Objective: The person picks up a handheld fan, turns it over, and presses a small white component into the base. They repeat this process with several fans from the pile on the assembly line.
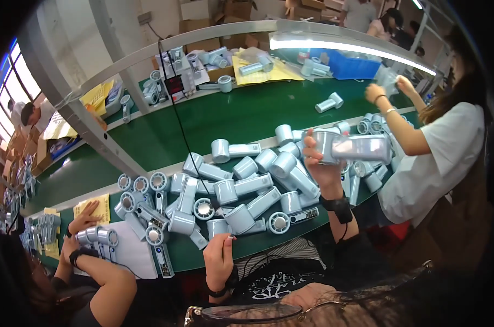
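My right hand [327,177] is raised over the right part of the bench, its fingers wrapped round the head of a pale blue handheld fan [361,148]. The fan's handle points to the right and looks glossy. Low in front of me, by the bench's near edge, my left hand [218,260] has thumb and fingers pinched together; a tiny bit of something may show at the tips, too small to name. Close beyond it lies a fan with a wide round head [240,219]. Many similar fans [249,183] are heaped across the bench, some showing round grilles [279,223].
The green bench [247,109] has a metal rail and a lit tube lamp [356,48] above it. A black cable [180,120] hangs over the heap. Co-workers sit at left [102,280] and right [443,141]. A blue bin [348,64] stands at the back.
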`<act>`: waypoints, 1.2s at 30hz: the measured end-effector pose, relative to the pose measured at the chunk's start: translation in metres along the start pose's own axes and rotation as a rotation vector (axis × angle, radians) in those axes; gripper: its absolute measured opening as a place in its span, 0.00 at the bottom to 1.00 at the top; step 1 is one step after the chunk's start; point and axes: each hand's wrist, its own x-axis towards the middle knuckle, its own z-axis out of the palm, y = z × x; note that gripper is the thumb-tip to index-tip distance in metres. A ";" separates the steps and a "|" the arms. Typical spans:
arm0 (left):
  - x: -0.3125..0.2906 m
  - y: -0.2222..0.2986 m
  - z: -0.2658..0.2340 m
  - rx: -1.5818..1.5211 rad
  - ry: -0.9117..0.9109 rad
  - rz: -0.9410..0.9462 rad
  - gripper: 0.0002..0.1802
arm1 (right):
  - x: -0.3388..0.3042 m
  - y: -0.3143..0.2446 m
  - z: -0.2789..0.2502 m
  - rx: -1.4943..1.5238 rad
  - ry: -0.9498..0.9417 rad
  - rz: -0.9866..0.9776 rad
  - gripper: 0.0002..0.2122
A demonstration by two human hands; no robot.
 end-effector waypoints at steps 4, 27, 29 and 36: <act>0.003 -0.006 0.002 -0.009 0.012 0.054 0.10 | 0.037 -0.023 -0.026 -0.194 0.191 0.106 0.33; -0.002 -0.012 -0.007 -0.015 0.048 -0.173 0.08 | 0.149 0.062 -0.137 -2.263 -0.549 0.980 0.29; -0.004 -0.010 -0.005 -0.032 0.048 -0.182 0.07 | 0.150 0.063 -0.151 -2.274 -0.579 0.912 0.29; -0.005 0.006 -0.005 -0.105 0.019 -0.224 0.06 | 0.145 0.029 -0.055 -1.682 0.181 0.838 0.20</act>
